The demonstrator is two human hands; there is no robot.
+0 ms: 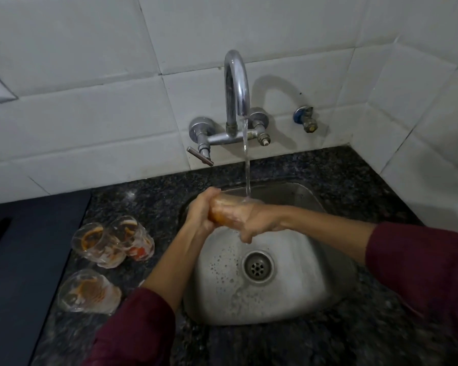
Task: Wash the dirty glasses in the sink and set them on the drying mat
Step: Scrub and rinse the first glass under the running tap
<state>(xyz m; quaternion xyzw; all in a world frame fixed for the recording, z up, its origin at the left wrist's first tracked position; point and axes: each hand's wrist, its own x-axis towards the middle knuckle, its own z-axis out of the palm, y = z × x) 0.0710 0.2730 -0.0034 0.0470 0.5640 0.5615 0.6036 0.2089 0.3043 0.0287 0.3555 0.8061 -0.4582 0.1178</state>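
Both arms reach in from the near edge in dark red sleeves pushed back from the wrists, and the hands meet above the far half of the round-cornered steel sink point(288, 307). The left hand point(200, 211) comes from the sink's left side, fingers curled round the base of a clear, orange-stained drinking glass point(224, 210) held on its side. The right hand point(254, 220) comes from the sink's right, its grip wrapped over the glass's other end, knuckles up, wet.

A stained clear glass point(224, 211) lies sideways above the steel sink point(296, 294); three dirty glasses point(111, 243) (orange residue inside) stand on the counter just beside it.
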